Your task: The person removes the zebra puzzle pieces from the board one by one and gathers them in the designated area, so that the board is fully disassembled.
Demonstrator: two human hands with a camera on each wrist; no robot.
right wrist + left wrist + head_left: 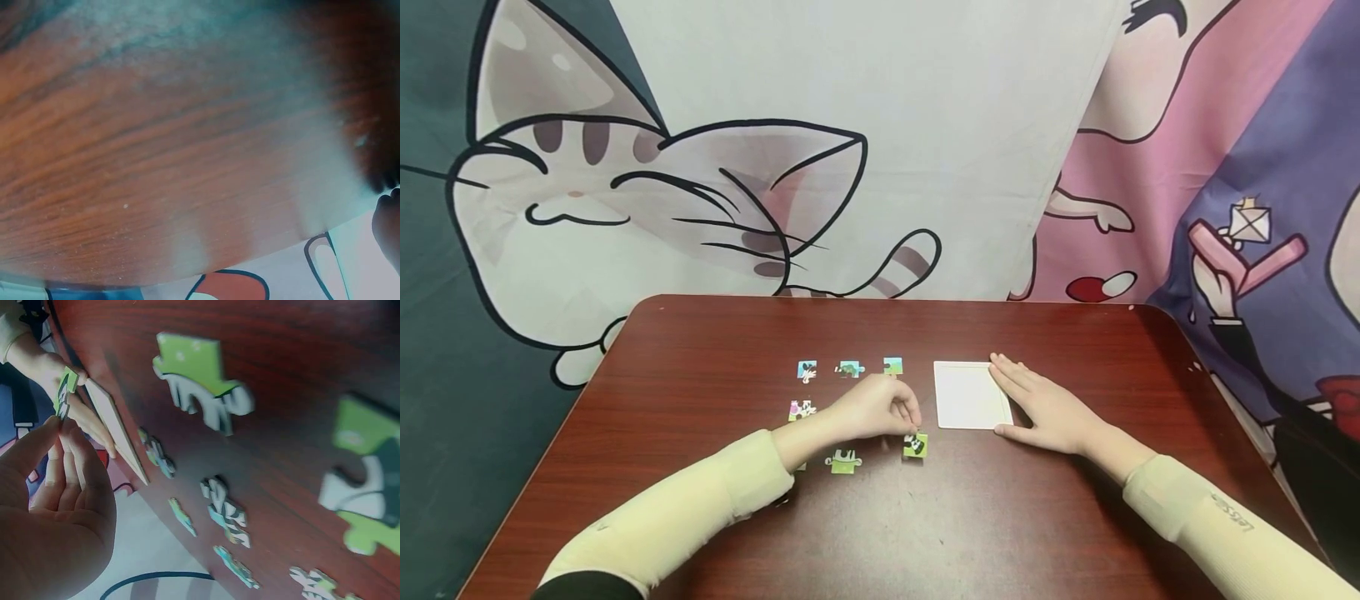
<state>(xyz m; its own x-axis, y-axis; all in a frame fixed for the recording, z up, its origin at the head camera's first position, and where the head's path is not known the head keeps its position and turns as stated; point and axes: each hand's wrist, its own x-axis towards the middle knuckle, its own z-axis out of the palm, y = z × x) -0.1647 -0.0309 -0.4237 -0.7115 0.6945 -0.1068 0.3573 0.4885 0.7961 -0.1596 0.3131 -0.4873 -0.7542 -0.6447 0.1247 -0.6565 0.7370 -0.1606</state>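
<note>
Between thumb and fingertips my left hand (874, 407) pinches a jigsaw piece (915, 447), green with black-and-white print. In the left wrist view this green piece (67, 384) stands on edge, raised above the table. Just beyond it lies a square white board (972, 396). Along the board's right edge rests my right hand (1051, 410), fingers straight and thumb spread at the near corner. The right wrist view catches only a bit of the right hand (389, 228) at its right border.
Several jigsaw pieces lie spread left of the board: a blue-topped piece (807, 370), a green-and-blue piece (892, 365), a pink-and-white piece (801, 409) and a green-bottomed piece (843, 462). The left arm hides part of the spread. Behind the brown table (1037, 533) hangs a cartoon cloth (962, 150).
</note>
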